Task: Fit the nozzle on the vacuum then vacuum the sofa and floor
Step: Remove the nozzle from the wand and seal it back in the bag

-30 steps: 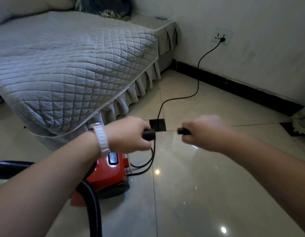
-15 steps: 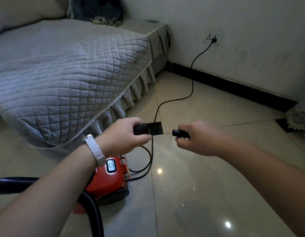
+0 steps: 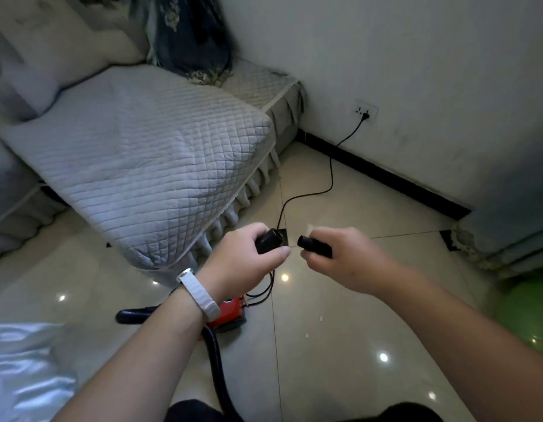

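Two black parts face each other, just apart: the left hand (image 3: 247, 263) grips the hose end (image 3: 268, 240), the right hand (image 3: 344, 263) the nozzle (image 3: 314, 245), above the floor (image 3: 340, 330). Tilted ends would likely jam or seat loosely.

I can't make out any readable text, label, brand, number or sign from my view. The red vacuum body (image 3: 230, 309) is mostly hidden behind my left forearm, and the part that shows carries no lettering I can read. The white wristband (image 3: 198, 292) is plain. The wall socket (image 3: 365, 110) shows only its slots and a plug, with no marking I can resolve. The two black pieces in my hands are too dark and blurred to show any print.
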Demonstrator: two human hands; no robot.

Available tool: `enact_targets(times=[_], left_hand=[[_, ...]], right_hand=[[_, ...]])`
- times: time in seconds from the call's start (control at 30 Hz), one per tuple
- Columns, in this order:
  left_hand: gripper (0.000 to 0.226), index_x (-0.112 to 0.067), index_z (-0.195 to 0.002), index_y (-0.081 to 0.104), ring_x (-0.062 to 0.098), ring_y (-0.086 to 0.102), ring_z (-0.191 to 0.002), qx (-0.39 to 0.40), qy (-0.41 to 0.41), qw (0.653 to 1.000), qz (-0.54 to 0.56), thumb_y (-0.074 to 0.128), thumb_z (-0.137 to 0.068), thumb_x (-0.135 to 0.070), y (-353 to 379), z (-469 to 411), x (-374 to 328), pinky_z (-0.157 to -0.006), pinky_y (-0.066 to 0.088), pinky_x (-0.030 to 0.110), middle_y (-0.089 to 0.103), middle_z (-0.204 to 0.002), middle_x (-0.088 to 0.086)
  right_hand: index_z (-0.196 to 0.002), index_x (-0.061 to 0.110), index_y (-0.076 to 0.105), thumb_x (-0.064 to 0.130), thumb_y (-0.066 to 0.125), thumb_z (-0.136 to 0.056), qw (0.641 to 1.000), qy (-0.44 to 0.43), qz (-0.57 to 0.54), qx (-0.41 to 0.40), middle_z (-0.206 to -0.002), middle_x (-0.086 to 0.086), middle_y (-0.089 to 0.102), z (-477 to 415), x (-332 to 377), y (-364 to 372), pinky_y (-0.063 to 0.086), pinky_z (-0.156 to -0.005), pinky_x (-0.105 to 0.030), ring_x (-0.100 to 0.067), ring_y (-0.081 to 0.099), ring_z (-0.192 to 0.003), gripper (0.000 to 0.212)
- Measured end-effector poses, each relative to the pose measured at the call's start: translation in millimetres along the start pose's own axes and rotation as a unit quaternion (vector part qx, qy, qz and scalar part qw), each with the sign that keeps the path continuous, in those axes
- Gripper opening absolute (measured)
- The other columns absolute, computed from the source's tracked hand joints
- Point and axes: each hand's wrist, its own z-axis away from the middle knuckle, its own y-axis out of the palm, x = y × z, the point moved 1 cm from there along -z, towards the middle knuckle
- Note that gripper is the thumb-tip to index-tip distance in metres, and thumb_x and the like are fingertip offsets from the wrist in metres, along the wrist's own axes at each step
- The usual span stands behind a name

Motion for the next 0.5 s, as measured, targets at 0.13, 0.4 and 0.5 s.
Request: enact_targets(times=[0.13,0.4,0.5], left_hand=[[0.026,-0.026,-0.070,0.055,0.003,0.050,-0.052,-0.015,0.001,0.999,0.031,0.073,-0.084,-0.039,-60.3,28.0,-89.0,-0.052,0.045,0.026,0.053,-0.056,-0.012],[0.027,-0.016,-0.074,0.059,0.005,0.048,-0.050,-0.055,0.008,0.995,0.082,0.075,-0.084,-0.035,-169.0,93.2,-221.6,-0.049,0.040,0.025,0.051,-0.054,-0.012],[0.034,-0.013,-0.081,0.063,0.026,0.056,-0.054,-0.061,0.007,0.993,0.102,0.071,-0.078,-0.045,-200.8,117.3,-253.2,-0.050,0.049,0.043,0.065,-0.065,0.011]], right_hand=[[-0.078,0.021,0.058,0.038,0.064,-0.091,0.999,-0.016,-0.026,-0.019,-0.067,0.002,0.059,31.1,75.7,-75.7,0.044,-0.053,-0.032,-0.016,0.053,-0.057,0.022],[-0.079,0.019,0.060,0.033,0.066,-0.090,0.997,-0.033,-0.048,-0.053,-0.064,0.005,0.057,92.0,205.9,-188.9,0.048,-0.055,-0.035,-0.012,0.052,-0.055,0.019],[-0.082,0.018,0.061,0.035,0.066,-0.090,0.996,-0.042,-0.040,-0.060,-0.068,0.002,0.061,110.3,244.3,-218.2,0.050,-0.055,-0.035,-0.013,0.055,-0.056,0.020]])
